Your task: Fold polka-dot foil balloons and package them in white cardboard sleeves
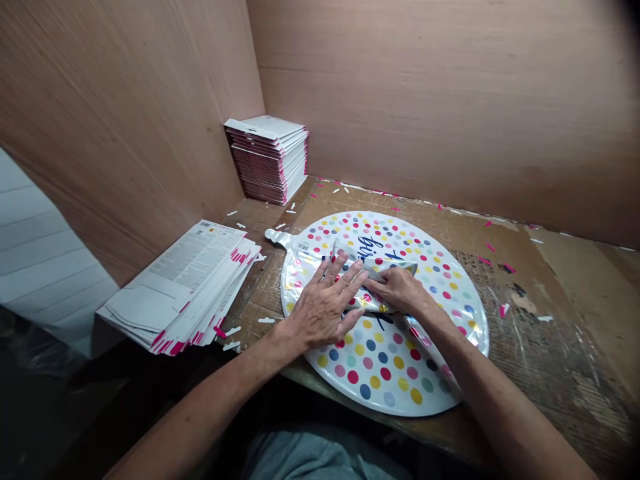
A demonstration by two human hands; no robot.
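Observation:
A round, flat foil balloon lies before me, white with many coloured dots and dark blue lettering partly covered by my hands. Its narrow neck points to the left. On top of it is a folded foil balloon showing silver and dotted sides. My left hand lies flat on this folded foil with its fingers spread. The fingers of my right hand are curled round a silver fold, close to the left fingertips. Part of the folded foil is hidden under both hands.
A fanned pile of printed white card sleeves sits at the left table edge. A taller stack of similar sleeves stands in the back corner. Wooden panels rise behind and at left. Pink and white scraps dot the cardboard-covered table.

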